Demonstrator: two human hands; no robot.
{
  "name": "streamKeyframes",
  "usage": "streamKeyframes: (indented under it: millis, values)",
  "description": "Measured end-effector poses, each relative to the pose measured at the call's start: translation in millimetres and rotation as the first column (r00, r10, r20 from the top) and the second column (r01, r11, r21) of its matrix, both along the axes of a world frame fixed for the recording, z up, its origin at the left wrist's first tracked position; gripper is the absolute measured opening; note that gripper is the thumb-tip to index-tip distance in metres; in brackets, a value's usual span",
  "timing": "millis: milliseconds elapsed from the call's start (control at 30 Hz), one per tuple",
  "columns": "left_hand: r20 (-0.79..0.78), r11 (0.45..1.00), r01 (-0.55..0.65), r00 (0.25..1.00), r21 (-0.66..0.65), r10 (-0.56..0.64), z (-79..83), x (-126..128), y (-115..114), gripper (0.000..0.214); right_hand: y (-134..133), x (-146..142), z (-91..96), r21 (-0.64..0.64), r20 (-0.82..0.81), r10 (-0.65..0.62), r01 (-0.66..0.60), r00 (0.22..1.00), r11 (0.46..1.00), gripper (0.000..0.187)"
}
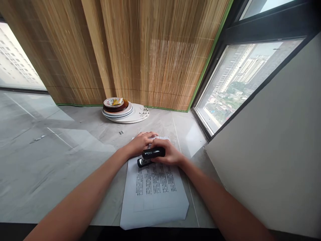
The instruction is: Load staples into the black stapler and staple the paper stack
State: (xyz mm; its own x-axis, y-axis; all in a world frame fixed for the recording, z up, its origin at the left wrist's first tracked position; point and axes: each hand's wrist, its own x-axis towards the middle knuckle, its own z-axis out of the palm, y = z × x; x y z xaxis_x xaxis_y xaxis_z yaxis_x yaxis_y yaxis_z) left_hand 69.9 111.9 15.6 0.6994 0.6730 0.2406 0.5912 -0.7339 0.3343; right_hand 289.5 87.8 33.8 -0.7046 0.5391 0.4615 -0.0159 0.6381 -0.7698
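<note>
A black stapler [153, 153] is in my right hand [169, 152], whose fingers wrap round its body. The stapler points left, and its jaw end shows a gap with bright metal inside. Beneath it lie sheets of paper [155, 201] with dense printed characters, the near corners slightly curled. My left hand [142, 142] rests flat near the far end of the paper, its fingers stretched to the right, close beside the stapler. Part of the paper is hidden under both hands.
A small strip of staples [121, 132] lies on the grey marble-like surface [75, 164] beyond the paper. Stacked plates [117, 112] and a large oval plate [137, 113] stand by the bamboo blind [125, 50]. To the right are a window [233, 80] and a white wall [276, 140].
</note>
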Motion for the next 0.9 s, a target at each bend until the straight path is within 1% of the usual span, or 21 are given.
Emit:
streamKeyframes:
  millis: [300,433,600,700,800,900]
  values:
    - [-0.021,0.997,-0.077,0.997,0.003,0.077,3.4,-3,-1,0.023,2,-2,-0.5,0.065,0.046,-0.029,0.026,0.998,0.998,0.020]
    - [-0.098,0.999,-0.017,0.995,0.039,0.020,8.3,-4,-3,0.028,2,-3,-0.3,0.110,0.068,-0.013,0.006,0.998,0.994,0.022]
    - [-0.115,0.999,0.009,0.993,0.033,-0.006,9.9,-6,-5,0.028,4,-2,-2.4,0.173,0.097,-0.008,-0.009,0.995,0.985,0.026]
    - [-0.051,1.000,-0.010,0.999,0.013,0.011,6.7,-7,-1,0.035,5,-2,-3.8,0.175,0.120,-0.032,0.011,0.992,0.984,0.021]
    - [0.103,0.999,-0.042,0.994,-0.020,0.044,3.6,-8,5,0.047,6,-2,-6.1,0.174,0.142,-0.082,0.057,0.986,0.983,0.020]
    - [0.214,0.997,-0.047,0.975,-0.067,0.060,2.6,-9,8,0.042,7,-3,-8.2,0.174,0.131,-0.116,0.092,0.985,0.980,0.022]
